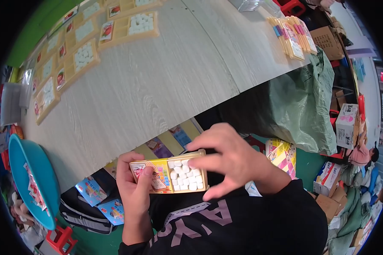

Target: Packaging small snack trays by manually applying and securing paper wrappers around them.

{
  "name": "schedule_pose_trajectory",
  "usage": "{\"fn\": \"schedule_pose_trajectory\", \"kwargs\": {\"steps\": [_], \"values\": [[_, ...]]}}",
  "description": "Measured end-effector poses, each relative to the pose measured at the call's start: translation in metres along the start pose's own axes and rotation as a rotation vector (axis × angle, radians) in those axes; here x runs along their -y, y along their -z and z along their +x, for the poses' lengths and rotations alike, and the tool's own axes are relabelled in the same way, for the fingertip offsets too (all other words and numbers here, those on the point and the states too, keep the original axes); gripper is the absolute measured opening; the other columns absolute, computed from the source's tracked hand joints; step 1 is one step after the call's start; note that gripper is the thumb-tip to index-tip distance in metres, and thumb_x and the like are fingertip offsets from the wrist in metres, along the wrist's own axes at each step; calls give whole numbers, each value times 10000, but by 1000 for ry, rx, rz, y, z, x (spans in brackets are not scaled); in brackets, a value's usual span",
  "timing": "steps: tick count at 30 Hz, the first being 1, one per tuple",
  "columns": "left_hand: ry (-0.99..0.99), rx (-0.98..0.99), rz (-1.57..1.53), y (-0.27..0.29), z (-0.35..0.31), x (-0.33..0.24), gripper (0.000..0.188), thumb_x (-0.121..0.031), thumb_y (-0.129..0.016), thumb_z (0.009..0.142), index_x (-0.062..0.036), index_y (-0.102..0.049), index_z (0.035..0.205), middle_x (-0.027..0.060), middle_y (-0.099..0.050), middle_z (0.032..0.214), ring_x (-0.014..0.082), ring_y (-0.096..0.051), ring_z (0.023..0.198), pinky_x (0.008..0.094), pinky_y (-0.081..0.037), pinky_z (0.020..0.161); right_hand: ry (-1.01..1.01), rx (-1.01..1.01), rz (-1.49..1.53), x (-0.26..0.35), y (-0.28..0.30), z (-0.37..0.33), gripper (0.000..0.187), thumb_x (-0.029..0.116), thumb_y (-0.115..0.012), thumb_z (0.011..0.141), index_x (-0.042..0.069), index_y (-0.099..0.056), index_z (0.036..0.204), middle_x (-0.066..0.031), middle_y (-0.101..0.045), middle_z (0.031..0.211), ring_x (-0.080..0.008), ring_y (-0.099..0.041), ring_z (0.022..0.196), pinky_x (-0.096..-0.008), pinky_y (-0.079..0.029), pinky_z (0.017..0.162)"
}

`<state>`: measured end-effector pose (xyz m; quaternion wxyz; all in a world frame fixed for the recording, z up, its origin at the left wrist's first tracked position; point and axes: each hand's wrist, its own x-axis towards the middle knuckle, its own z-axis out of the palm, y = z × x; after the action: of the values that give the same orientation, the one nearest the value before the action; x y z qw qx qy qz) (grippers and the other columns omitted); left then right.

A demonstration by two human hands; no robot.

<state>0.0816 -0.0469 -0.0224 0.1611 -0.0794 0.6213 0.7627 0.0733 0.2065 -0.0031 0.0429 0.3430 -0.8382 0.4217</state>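
Observation:
In front of my chest is a shallow pale-yellow tray (pixel 170 192) with a printed colourful card in its left part and several small white blocks (pixel 186 175) in its right part. My left hand (pixel 132 180) grips the tray's left end, its thumb pressed on the card. Around the right end my right hand (pixel 227 163) has its fingers spread. One finger reaches over the white blocks, another lies by the far edge, and the thumb is by the near corner. Whether these fingers press on the tray I cannot tell.
Similar trays (pixel 130 32) with white blocks stand in rows at the table's far left. Stacked packs (pixel 291 38) of coloured pens lie at the far right. A teal basin (pixel 17 157) holds printed packets at left. A green sack (pixel 310 106) hangs beside the table (pixel 157 76).

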Motion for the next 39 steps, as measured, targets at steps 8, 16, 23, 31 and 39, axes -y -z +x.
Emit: {"fn": "schedule_pose_trajectory", "kwargs": {"steps": [8, 16, 23, 31, 39], "values": [[-30, 58, 1, -21, 14, -6, 309, -98, -554, 950, 1, -449, 1224, 45, -549, 962, 68, -529, 828, 201, -438, 712, -42, 113, -214, 15, 4, 6, 547, 287, -815, 666, 110, -618, 1144, -136, -552, 1264, -287, -585, 1067, -441, -448, 889], [-355, 139, 199, -20, 26, -21, 499, -145, -553, 905, 16, -390, 1348, 170, -614, 1058, 122, -540, 763, 253, -443, 701, -316, -495, -716, -28, 90, -28, 490, 244, -775, 722, 40, -613, 1137, -157, -598, 1205, -322, -586, 1105, -433, -447, 951], [-806, 2, 924, 4, 56, -28, 236, -8, -575, 814, 10, -584, 1049, 132, -632, 924, 257, -568, 796, 346, -450, 756, -810, -802, -980, -100, 164, -48, 442, 345, -706, 856, 19, -603, 1137, -177, -606, 1159, -324, -579, 1101, -393, -443, 953], [-707, -81, 1366, -8, 71, -29, 300, -156, -651, 823, -74, -602, 1108, 111, -534, 1053, 318, -481, 1032, 433, -363, 927, -839, -715, -1214, -143, 175, -47, 501, 430, -659, 875, 22, -600, 1159, -189, -598, 1130, -354, -550, 1097, -423, -418, 967], [-713, -111, 1410, -6, 73, -25, 334, -204, -660, 829, -112, -599, 1145, 93, -515, 1060, 308, -472, 1031, 431, -356, 932, -445, -888, -1327, -160, 167, -48, 376, 350, -587, 929, 47, -598, 1152, -138, -576, 1153, -306, -499, 1142, -449, -314, 1031]]}}
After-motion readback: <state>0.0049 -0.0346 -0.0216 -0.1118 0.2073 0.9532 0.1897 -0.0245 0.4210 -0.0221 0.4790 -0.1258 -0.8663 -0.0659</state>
